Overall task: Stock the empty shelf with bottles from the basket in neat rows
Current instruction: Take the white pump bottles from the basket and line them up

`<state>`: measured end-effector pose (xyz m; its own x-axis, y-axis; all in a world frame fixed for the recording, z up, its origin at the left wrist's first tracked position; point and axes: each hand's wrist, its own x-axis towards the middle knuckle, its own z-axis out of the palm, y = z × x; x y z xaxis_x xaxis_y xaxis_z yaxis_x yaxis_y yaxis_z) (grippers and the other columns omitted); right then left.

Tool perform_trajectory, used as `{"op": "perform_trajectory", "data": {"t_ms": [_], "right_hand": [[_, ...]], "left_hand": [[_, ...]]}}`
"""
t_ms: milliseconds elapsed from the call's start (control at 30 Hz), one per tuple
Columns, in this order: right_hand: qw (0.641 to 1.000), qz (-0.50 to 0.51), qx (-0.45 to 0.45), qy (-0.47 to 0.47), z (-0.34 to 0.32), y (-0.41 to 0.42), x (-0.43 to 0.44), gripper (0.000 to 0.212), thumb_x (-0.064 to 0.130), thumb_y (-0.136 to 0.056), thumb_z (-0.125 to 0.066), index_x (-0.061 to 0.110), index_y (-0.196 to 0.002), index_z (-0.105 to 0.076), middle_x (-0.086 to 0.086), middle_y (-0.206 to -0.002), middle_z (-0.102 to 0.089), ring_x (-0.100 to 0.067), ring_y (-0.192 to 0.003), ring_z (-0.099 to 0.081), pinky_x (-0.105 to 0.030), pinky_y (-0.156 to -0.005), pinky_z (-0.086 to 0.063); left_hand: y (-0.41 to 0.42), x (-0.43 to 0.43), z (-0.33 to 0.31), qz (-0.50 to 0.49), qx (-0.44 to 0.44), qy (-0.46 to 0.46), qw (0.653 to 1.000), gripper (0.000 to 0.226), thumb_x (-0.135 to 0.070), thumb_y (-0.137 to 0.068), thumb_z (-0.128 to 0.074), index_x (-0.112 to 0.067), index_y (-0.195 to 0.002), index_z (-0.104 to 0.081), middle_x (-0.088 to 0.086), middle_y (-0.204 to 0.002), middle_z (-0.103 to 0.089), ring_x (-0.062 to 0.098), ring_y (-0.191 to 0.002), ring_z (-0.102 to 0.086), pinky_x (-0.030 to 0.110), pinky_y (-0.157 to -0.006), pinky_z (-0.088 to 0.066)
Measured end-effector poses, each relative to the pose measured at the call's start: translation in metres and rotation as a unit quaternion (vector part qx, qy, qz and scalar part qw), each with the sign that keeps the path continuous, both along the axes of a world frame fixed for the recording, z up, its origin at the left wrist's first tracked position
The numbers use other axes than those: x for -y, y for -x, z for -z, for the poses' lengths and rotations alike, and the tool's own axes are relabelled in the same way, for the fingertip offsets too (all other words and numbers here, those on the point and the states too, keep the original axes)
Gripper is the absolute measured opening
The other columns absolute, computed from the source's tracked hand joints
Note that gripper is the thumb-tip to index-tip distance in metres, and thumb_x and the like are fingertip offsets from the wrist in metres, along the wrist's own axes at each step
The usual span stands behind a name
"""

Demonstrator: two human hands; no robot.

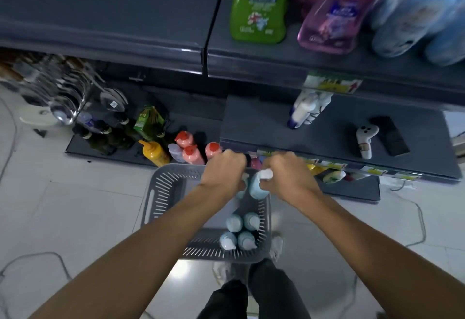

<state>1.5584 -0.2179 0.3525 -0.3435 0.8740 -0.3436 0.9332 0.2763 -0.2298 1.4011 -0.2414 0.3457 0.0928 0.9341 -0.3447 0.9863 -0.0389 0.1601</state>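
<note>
A grey slotted basket point(166, 192) sits on the floor below me, with several pale blue bottles point(240, 233) standing at its near right corner. My right hand point(289, 177) is shut on a pale blue bottle with a white cap point(259, 187), held above the basket's far right side. My left hand point(224, 172) is closed beside it, over another pale blue bottle that is mostly hidden; I cannot tell if it grips it. The dark grey shelf point(113, 11) at the upper left is bare.
Green point(259, 6), pink point(332, 16) and blue point(417, 16) bottles stand on the upper right shelf. Lower shelves hold white bottles point(307, 109) and a white controller point(364, 140). Red-capped bottles point(193, 150), a yellow bottle point(154, 153) and dark bottles stand on the bottom ledge. Cables cross the floor.
</note>
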Motion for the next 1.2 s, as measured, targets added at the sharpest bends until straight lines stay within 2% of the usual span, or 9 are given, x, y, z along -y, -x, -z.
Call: {"op": "perform_trajectory", "data": {"t_ms": [67, 167, 333, 433, 567, 667, 800, 967, 1200], "right_hand": [[1.0, 0.004, -0.01, -0.013, -0.028, -0.006, -0.006, 0.032, 0.031, -0.073, -0.075, 0.027, -0.105, -0.074, -0.006, -0.104, -0.068, -0.033, -0.098, -0.063, -0.032, -0.074, -0.047], [0.999, 0.008, -0.036, -0.029, -0.072, -0.017, -0.012, 0.033, 0.03, -0.071, -0.074, 0.027, -0.104, -0.075, -0.004, -0.101, -0.07, -0.03, -0.093, -0.064, -0.034, -0.076, -0.055], [0.996, -0.019, -0.055, -0.061, -0.141, -0.031, -0.021, 0.027, 0.027, -0.069, -0.076, 0.017, -0.095, -0.078, 0.004, -0.087, -0.072, -0.018, -0.084, -0.063, -0.036, -0.07, -0.056], [0.995, -0.024, -0.052, -0.076, -0.176, -0.044, -0.024, 0.026, 0.029, -0.067, -0.077, 0.018, -0.091, -0.078, 0.006, -0.089, -0.073, -0.016, -0.087, -0.065, -0.038, -0.075, -0.057], [0.992, -0.03, -0.047, -0.114, -0.215, -0.063, -0.023, 0.026, 0.03, -0.065, -0.08, 0.021, -0.089, -0.079, 0.008, -0.086, -0.073, -0.015, -0.082, -0.064, -0.032, -0.071, -0.055], [0.991, -0.029, -0.05, -0.121, -0.241, -0.079, -0.023, 0.02, 0.027, -0.064, -0.082, 0.019, -0.083, -0.078, 0.011, -0.077, -0.07, -0.01, -0.076, -0.064, -0.027, -0.062, -0.052], [0.991, -0.016, -0.053, -0.125, -0.275, -0.102, -0.021, 0.016, 0.027, -0.064, -0.083, 0.022, -0.078, -0.076, 0.013, -0.074, -0.069, -0.005, -0.074, -0.065, -0.028, -0.063, -0.057], [0.986, 0.003, -0.049, -0.158, -0.309, -0.132, -0.018, 0.015, 0.028, -0.063, -0.082, 0.025, -0.076, -0.076, 0.016, -0.072, -0.069, -0.001, -0.072, -0.064, -0.023, -0.06, -0.051], [0.98, 0.029, -0.049, -0.189, -0.347, -0.179, -0.015, 0.012, 0.026, -0.065, -0.081, 0.024, -0.076, -0.077, 0.015, -0.071, -0.072, 0.002, -0.066, -0.063, -0.018, -0.058, -0.049]], "left_hand": [[-0.002, -0.005, -0.028, 0.009, 0.003, -0.005, 1.0, 0.026, -0.025, -0.076, -0.08, -0.014, -0.098, -0.071, 0.01, -0.092, -0.059, 0.038, -0.094, -0.066, 0.037, -0.067, -0.047], [-0.005, -0.011, -0.068, 0.018, 0.012, -0.018, 1.0, 0.021, -0.025, -0.076, -0.079, -0.013, -0.086, -0.065, 0.002, -0.073, -0.044, 0.035, -0.083, -0.063, 0.037, -0.064, -0.05], [-0.009, -0.021, -0.131, 0.039, 0.037, -0.055, 0.997, 0.022, -0.028, -0.076, -0.083, -0.016, -0.093, -0.076, 0.003, -0.08, -0.057, 0.028, -0.077, -0.063, 0.035, -0.062, -0.053], [-0.014, -0.028, -0.165, 0.06, 0.043, -0.081, 0.994, 0.026, -0.031, -0.074, -0.085, -0.017, -0.095, -0.078, 0.005, -0.09, -0.067, 0.027, -0.081, -0.066, 0.04, -0.071, -0.061], [-0.027, -0.036, -0.207, 0.096, 0.043, -0.12, 0.987, 0.026, -0.03, -0.071, -0.087, -0.017, -0.093, -0.079, 0.004, -0.086, -0.071, 0.024, -0.077, -0.066, 0.039, -0.068, -0.061], [-0.038, -0.042, -0.234, 0.132, 0.038, -0.147, 0.98, 0.025, -0.03, -0.071, -0.086, -0.018, -0.091, -0.08, 0.002, -0.085, -0.072, 0.021, -0.077, -0.065, 0.037, -0.066, -0.06], [-0.053, -0.049, -0.268, 0.169, 0.044, -0.172, 0.97, 0.023, -0.032, -0.07, -0.086, -0.02, -0.088, -0.081, -0.001, -0.08, -0.073, 0.018, -0.077, -0.065, 0.034, -0.063, -0.058], [-0.077, -0.056, -0.303, 0.2, 0.071, -0.192, 0.958, 0.027, -0.031, -0.066, -0.086, -0.019, -0.09, -0.081, -0.005, -0.08, -0.076, 0.015, -0.077, -0.07, 0.033, -0.071, -0.06], [-0.124, -0.068, -0.338, 0.246, 0.107, -0.22, 0.938, 0.03, -0.031, -0.064, -0.089, -0.02, -0.091, -0.08, -0.011, -0.078, -0.07, 0.008, -0.073, -0.063, 0.026, -0.066, -0.054]]}}
